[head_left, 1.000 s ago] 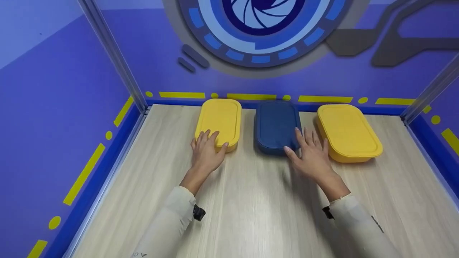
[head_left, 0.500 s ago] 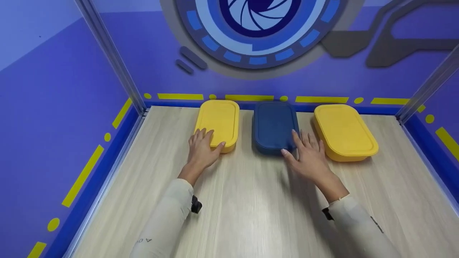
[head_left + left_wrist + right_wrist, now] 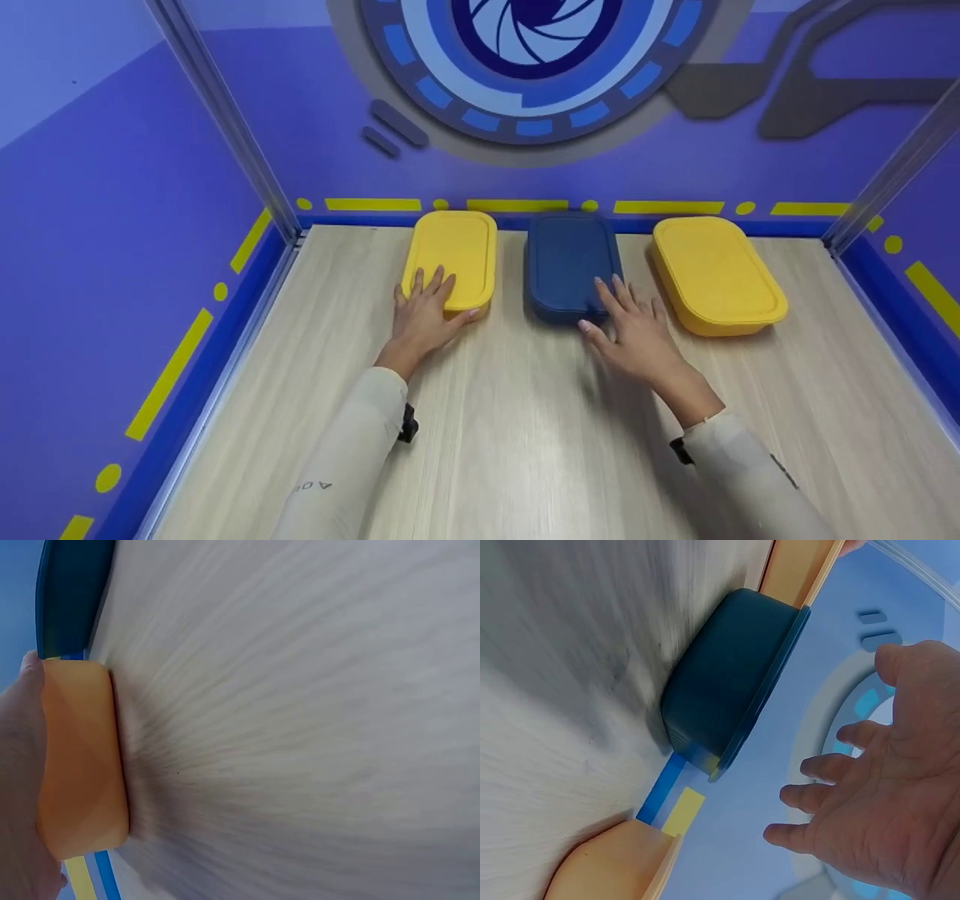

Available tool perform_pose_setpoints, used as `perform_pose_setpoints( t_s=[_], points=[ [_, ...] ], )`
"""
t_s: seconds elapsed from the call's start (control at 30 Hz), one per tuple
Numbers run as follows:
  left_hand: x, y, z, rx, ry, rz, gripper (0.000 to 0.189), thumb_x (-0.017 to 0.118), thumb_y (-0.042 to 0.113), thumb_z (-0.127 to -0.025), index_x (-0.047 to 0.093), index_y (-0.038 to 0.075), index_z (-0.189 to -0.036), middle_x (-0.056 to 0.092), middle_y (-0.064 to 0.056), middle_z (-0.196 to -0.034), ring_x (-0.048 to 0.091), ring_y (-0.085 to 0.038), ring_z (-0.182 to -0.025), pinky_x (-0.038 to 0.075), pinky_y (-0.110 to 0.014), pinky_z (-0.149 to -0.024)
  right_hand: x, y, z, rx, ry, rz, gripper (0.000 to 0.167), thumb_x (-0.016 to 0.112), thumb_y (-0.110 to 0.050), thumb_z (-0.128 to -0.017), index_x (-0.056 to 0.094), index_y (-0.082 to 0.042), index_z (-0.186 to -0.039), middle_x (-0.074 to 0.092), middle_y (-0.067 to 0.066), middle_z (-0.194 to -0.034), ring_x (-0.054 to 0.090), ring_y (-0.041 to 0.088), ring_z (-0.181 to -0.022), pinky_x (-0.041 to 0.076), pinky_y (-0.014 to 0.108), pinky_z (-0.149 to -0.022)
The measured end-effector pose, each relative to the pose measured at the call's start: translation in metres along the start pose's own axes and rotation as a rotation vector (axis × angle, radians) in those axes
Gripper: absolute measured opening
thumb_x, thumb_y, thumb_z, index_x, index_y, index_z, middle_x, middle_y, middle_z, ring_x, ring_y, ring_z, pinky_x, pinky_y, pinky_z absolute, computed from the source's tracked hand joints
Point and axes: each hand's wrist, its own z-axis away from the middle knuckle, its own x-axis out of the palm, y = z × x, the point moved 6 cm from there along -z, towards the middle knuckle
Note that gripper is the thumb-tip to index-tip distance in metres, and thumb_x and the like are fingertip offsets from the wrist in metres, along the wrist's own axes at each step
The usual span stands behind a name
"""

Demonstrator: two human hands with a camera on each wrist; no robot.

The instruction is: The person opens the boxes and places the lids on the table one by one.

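Note:
Three lidded lunch boxes stand in a row near the back wall: a left yellow one (image 3: pixel 459 251), a dark blue one (image 3: pixel 571 259) in the middle and a right yellow one (image 3: pixel 720 274). My left hand (image 3: pixel 421 322) lies over the front of the left yellow box, fingers spread on its lid and thumb stretched along the front edge. In the left wrist view, the hand shows behind that box (image 3: pixel 82 757). My right hand (image 3: pixel 637 341) is spread at the front right corner of the blue box. The right wrist view shows its straight fingers apart from the blue box (image 3: pixel 727 682).
The boxes stand on a pale wood-grain table (image 3: pixel 510 450). A purple-blue back wall (image 3: pixel 322 150) with a printed round emblem rises right behind them. Side panels with metal posts (image 3: pixel 225 112) close in the left and right. Both sleeves carry black wrist straps.
My right hand has shifted slightly left, its fingers further over the blue box's corner. The left thumb has spread outward a little. All three boxes stay in place, and the view has shifted slightly.

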Motion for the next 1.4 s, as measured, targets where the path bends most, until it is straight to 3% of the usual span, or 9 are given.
perform_pose_setpoints(
  t_s=[0.33,0.67,0.9,1.1,1.4],
  points=[
    [-0.007,-0.006,0.005,0.03,0.037,-0.016,0.084,0.06,0.069,-0.099,0.043,0.018,-0.165,0.036,-0.007,-0.175,0.028,-0.03,-0.166,0.027,-0.071,-0.128,0.019,-0.013,-0.003,-0.048,-0.013,-0.035,0.079,0.055,-0.052,-0.108,0.023,-0.017,-0.172,0.017,0.023,-0.179,0.014,0.052,-0.165,0.004,0.074,-0.131],
    [-0.004,-0.004,0.003,0.004,0.007,0.005,0.086,0.066,0.067,-0.096,0.043,0.021,-0.165,0.035,-0.004,-0.176,0.028,-0.028,-0.167,0.027,-0.07,-0.128,0.028,-0.027,-0.002,-0.111,-0.025,-0.06,0.079,0.059,-0.051,-0.107,0.026,-0.018,-0.171,0.02,0.02,-0.178,0.017,0.049,-0.166,0.013,0.072,-0.132],
    [-0.008,-0.005,0.006,0.001,0.021,-0.008,0.083,0.065,0.065,-0.096,0.046,0.021,-0.163,0.039,-0.004,-0.174,0.032,-0.029,-0.165,0.03,-0.07,-0.127,0.04,-0.048,-0.004,-0.134,-0.057,-0.129,0.081,0.06,-0.053,-0.106,0.024,-0.022,-0.172,0.022,0.015,-0.179,0.024,0.042,-0.166,0.028,0.067,-0.129],
    [-0.01,-0.003,0.013,-0.013,0.037,0.009,0.083,0.067,0.065,-0.095,0.047,0.021,-0.163,0.04,-0.004,-0.173,0.033,-0.028,-0.164,0.032,-0.07,-0.126,0.066,-0.071,-0.016,-0.166,-0.099,-0.195,0.084,0.06,-0.051,-0.107,0.024,-0.011,-0.171,0.027,0.018,-0.177,0.03,0.038,-0.164,0.031,0.059,-0.131],
    [-0.012,0.001,0.021,0.003,0.046,0.019,0.081,0.07,0.062,-0.095,0.049,0.02,-0.161,0.042,-0.006,-0.172,0.035,-0.029,-0.163,0.033,-0.071,-0.125,0.106,-0.092,-0.038,-0.149,-0.223,-0.323,0.087,0.062,-0.046,-0.106,0.021,-0.004,-0.17,0.026,0.019,-0.177,0.026,0.036,-0.166,0.023,0.053,-0.136]
  ],
)
